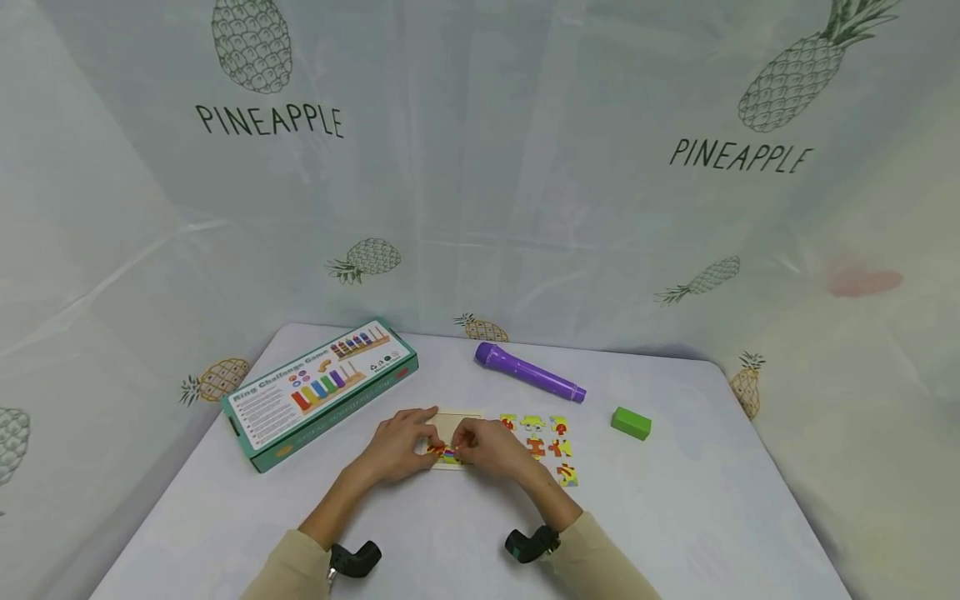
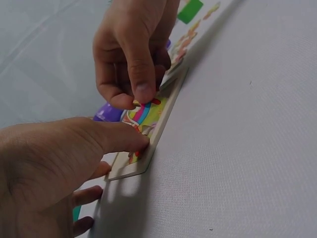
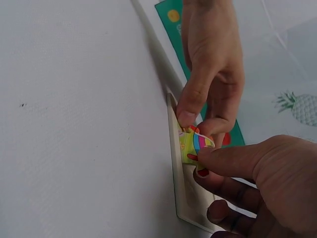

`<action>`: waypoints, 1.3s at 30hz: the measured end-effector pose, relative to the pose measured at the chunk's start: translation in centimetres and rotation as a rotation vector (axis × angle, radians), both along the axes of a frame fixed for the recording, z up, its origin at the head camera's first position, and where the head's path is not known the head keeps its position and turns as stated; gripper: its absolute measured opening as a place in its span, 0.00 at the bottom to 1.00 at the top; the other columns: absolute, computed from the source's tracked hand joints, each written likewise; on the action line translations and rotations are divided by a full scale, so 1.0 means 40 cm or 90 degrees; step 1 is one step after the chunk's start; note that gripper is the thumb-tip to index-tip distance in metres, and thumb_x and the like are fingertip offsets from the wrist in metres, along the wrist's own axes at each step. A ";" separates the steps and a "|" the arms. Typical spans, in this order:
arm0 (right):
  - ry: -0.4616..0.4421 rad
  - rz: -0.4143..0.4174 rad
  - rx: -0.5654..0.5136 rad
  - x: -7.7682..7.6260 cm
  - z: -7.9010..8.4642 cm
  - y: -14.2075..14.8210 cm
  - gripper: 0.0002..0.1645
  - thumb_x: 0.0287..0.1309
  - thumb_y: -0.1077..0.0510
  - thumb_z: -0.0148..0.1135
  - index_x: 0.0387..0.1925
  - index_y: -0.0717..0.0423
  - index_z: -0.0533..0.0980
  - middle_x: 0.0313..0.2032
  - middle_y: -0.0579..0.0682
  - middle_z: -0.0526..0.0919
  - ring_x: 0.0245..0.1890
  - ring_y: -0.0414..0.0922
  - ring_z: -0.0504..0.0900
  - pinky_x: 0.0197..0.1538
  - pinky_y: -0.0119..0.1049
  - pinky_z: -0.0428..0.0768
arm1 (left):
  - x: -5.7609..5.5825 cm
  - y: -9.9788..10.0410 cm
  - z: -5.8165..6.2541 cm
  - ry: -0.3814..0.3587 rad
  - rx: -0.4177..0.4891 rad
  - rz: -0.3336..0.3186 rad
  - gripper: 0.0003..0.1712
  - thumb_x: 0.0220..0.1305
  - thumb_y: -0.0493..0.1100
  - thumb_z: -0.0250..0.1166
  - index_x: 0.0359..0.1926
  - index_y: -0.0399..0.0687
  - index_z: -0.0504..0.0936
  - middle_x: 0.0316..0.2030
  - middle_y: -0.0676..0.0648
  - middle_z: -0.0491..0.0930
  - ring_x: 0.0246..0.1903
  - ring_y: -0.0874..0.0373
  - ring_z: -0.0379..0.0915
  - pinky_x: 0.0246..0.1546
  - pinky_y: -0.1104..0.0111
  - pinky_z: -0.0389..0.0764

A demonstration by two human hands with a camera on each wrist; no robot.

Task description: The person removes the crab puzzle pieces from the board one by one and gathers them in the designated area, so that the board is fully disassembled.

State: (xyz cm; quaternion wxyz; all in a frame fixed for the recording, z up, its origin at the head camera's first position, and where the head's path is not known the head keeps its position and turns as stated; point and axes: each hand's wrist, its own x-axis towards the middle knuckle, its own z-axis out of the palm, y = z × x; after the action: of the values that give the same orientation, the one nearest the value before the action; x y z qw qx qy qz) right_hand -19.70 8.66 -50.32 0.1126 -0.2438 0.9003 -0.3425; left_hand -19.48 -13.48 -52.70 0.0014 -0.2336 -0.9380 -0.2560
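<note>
A shallow wooden puzzle tray [image 1: 456, 417] lies on the table between both hands, with a few colourful jigsaw pieces [image 2: 132, 157] at its near side. My left hand [image 1: 397, 446] is at the tray's left end, its thumb and forefinger pinching a piece there; the other fingers spread loosely by the rim. From the right, my right hand [image 1: 495, 448] pinches a puzzle piece [image 3: 202, 143] with a rainbow stripe between thumb and forefinger. That piece sits against the pieces by the left fingertips; the fingers partly cover how they join.
Loose puzzle pieces [image 1: 558, 447] lie in rows right of the tray. A purple microphone-shaped toy [image 1: 528, 372] lies behind, and a green block [image 1: 631, 422] farther right. At the back left is a ring game box [image 1: 322, 392]. A pineapple-print curtain [image 1: 480, 208] hangs behind the table.
</note>
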 end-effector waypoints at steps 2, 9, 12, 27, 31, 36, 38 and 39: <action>0.000 0.002 -0.004 0.001 0.001 -0.001 0.03 0.61 0.59 0.68 0.35 0.49 0.80 0.28 0.38 0.79 0.28 0.34 0.75 0.34 0.30 0.74 | 0.000 -0.001 -0.001 0.002 -0.002 0.001 0.07 0.54 0.48 0.75 0.30 0.67 0.84 0.69 0.44 0.70 0.67 0.39 0.64 0.56 0.33 0.66; 0.000 -0.008 -0.005 0.012 0.006 0.015 0.03 0.61 0.59 0.67 0.34 0.47 0.80 0.28 0.37 0.79 0.29 0.34 0.76 0.35 0.31 0.75 | 0.001 -0.003 -0.001 0.004 -0.003 0.003 0.06 0.54 0.49 0.75 0.31 0.67 0.85 0.69 0.45 0.71 0.67 0.40 0.65 0.57 0.34 0.66; 0.005 -0.010 -0.006 0.019 0.005 0.038 0.03 0.60 0.59 0.67 0.33 0.47 0.80 0.29 0.37 0.80 0.31 0.35 0.76 0.36 0.32 0.75 | 0.004 -0.003 -0.003 0.005 -0.006 0.004 0.06 0.55 0.49 0.75 0.32 0.67 0.86 0.69 0.45 0.71 0.67 0.41 0.65 0.57 0.35 0.66; -0.058 0.002 0.037 0.027 0.035 0.227 0.02 0.60 0.57 0.69 0.34 0.50 0.82 0.29 0.38 0.81 0.30 0.37 0.76 0.35 0.32 0.75 | 0.003 -0.007 -0.007 0.002 -0.018 0.003 0.05 0.56 0.50 0.75 0.31 0.69 0.85 0.69 0.45 0.70 0.67 0.41 0.64 0.58 0.35 0.65; -0.067 0.009 0.061 0.031 0.047 0.266 0.02 0.60 0.58 0.70 0.33 0.49 0.82 0.28 0.39 0.81 0.29 0.38 0.75 0.34 0.33 0.74 | 0.003 -0.006 -0.004 0.002 -0.014 0.001 0.05 0.56 0.49 0.74 0.31 0.68 0.86 0.69 0.45 0.71 0.67 0.40 0.65 0.58 0.35 0.65; -0.075 -0.003 0.083 0.041 0.056 0.294 0.03 0.61 0.59 0.69 0.32 0.49 0.81 0.27 0.41 0.81 0.28 0.39 0.75 0.33 0.34 0.73 | 0.003 -0.003 0.000 0.004 -0.010 0.000 0.05 0.56 0.49 0.75 0.33 0.67 0.87 0.69 0.45 0.71 0.66 0.41 0.66 0.57 0.36 0.66; -0.077 -0.014 0.089 0.044 0.056 0.300 0.03 0.61 0.58 0.69 0.32 0.48 0.82 0.27 0.41 0.81 0.28 0.40 0.75 0.31 0.35 0.73 | 0.004 -0.001 0.003 0.007 -0.007 -0.003 0.05 0.56 0.49 0.75 0.34 0.66 0.87 0.69 0.44 0.71 0.66 0.40 0.66 0.57 0.36 0.67; -0.075 -0.017 0.091 0.045 0.056 0.302 0.03 0.60 0.58 0.69 0.31 0.48 0.82 0.27 0.40 0.81 0.27 0.40 0.75 0.31 0.35 0.73 | 0.005 -0.001 0.004 0.007 -0.005 -0.004 0.05 0.55 0.48 0.75 0.34 0.65 0.87 0.69 0.44 0.71 0.66 0.40 0.66 0.57 0.36 0.67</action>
State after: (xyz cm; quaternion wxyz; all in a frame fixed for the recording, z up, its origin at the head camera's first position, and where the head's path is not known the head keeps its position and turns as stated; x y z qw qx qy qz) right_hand -17.90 20.76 -48.09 0.1780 -0.2025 0.9173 -0.2929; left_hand -19.30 -13.50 -52.54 0.0046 -0.2379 -0.9382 -0.2512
